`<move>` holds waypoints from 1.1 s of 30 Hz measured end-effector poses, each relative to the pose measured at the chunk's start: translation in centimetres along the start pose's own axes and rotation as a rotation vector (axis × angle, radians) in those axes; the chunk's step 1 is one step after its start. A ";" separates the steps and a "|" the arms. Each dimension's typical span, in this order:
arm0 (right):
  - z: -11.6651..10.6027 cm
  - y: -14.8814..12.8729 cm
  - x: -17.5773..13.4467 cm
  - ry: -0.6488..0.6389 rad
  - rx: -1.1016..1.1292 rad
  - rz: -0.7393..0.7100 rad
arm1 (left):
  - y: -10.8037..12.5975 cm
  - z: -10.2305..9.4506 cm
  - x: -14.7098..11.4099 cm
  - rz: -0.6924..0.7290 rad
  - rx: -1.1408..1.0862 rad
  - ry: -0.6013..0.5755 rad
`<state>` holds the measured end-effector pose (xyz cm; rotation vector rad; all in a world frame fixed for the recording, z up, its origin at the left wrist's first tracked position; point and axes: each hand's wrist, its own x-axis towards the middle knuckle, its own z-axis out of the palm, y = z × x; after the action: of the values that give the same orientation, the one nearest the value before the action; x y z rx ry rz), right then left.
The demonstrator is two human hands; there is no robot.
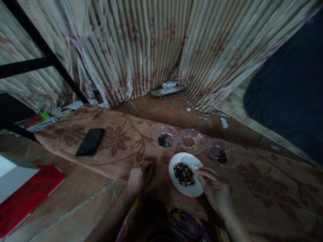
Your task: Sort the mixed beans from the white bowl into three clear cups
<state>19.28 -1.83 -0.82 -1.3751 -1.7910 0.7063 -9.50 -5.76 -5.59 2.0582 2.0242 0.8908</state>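
A white plate with a red rim (193,192) sits on the cloth-covered bench, holding a heap of mixed dark and yellow beans or seeds (183,173). Over its right edge, my right hand (214,186) is closed in a pinch; whatever the fingertips hold is too small to make out. My left hand (140,176) rests on the cloth left of the plate, loosely closed, with nothing seen in it. Beyond the plate stand three clear plastic bowls: one with black seeds (163,140), one with yellow ones (192,145), and one with dark reddish-brown ones (221,156).
A black phone (90,143) lies on the patterned cloth (121,134) to the left. Striped curtains (151,50) hang behind, with a skateboard (168,90) at their foot. White scraps (223,123) litter the tiled floor. A red bag or box (32,195) is lower left.
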 end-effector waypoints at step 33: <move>-0.3 0.6 -0.9 0.107 -0.012 0.162 | -0.1 0.2 -0.1 -0.006 -0.002 -0.007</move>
<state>19.95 -2.55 -1.37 -1.5497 -1.6160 0.6944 -9.49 -5.80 -5.80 2.0502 2.0248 0.8830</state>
